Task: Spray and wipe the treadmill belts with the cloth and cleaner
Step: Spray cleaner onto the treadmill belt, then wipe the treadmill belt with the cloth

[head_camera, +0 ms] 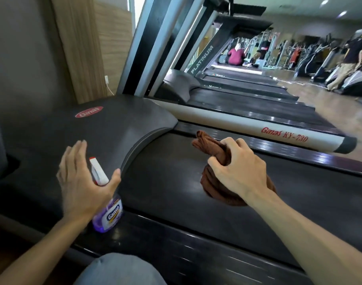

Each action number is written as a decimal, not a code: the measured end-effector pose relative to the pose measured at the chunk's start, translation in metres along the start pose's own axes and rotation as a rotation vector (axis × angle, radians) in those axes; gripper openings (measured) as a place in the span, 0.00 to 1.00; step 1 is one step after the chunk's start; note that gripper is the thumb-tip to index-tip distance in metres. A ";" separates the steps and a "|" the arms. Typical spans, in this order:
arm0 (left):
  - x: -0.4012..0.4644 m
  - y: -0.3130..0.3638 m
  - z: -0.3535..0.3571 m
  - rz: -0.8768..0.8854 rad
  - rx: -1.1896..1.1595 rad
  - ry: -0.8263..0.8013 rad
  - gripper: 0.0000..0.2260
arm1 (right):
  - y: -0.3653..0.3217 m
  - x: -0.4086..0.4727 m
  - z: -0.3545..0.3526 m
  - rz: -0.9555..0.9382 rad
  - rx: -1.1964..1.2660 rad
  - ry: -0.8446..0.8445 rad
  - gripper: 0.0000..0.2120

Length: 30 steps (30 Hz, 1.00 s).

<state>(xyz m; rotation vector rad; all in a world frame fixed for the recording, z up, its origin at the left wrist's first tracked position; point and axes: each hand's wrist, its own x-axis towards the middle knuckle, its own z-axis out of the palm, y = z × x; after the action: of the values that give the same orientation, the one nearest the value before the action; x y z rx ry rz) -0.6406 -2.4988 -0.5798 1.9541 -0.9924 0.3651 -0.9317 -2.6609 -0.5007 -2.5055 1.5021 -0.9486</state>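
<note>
Fingers [227,147] bunch cloth [215,153] mid-belt [176,161], seemingly.

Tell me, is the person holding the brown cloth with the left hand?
No, the right hand grips the brown cloth on the treadmill belt, while the left hand is open at the spray bottle.

head cam | looks forward and down | close over treadmill belt [176,182] | single view

Brown cloth [215,153], purple cleaner bottle [108,214] with white-red sprayer, black belt [176,182].
</note>
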 end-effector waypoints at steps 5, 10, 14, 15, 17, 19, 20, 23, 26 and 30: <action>0.031 0.077 -0.029 0.355 -0.011 -0.134 0.38 | -0.001 -0.010 -0.065 0.039 -0.014 0.094 0.19; 0.043 0.157 -0.026 0.547 -0.056 -0.253 0.37 | 0.017 -0.016 -0.123 0.103 -0.040 0.151 0.20; 0.032 0.187 0.012 0.634 -0.053 -0.330 0.37 | 0.046 -0.020 -0.132 0.176 -0.057 0.176 0.21; 0.027 0.189 0.024 0.651 -0.046 -0.362 0.38 | 0.053 -0.022 -0.126 0.202 -0.064 0.168 0.21; 0.017 0.189 0.052 0.645 -0.047 -0.413 0.39 | 0.066 -0.020 -0.108 0.235 -0.066 0.144 0.21; 0.007 0.183 0.091 0.615 -0.064 -0.465 0.39 | 0.083 -0.012 -0.075 0.267 -0.066 0.103 0.21; 0.003 0.181 0.105 0.602 -0.065 -0.483 0.40 | 0.088 -0.011 -0.061 0.277 -0.065 0.089 0.22; -0.015 0.156 0.166 0.561 -0.049 -0.595 0.41 | 0.115 -0.013 0.012 0.321 -0.067 -0.018 0.25; -0.042 0.112 0.223 0.493 0.032 -0.738 0.42 | 0.151 -0.032 0.097 0.373 -0.216 -0.382 0.33; -0.069 0.047 0.259 0.358 0.146 -0.889 0.39 | 0.186 -0.058 0.167 0.302 -0.257 -0.527 0.34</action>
<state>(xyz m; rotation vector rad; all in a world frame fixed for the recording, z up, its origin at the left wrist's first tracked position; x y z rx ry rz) -0.7524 -2.6898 -0.7388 2.0868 -1.9315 -0.2945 -1.0052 -2.7512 -0.7295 -2.3121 1.8096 -0.0414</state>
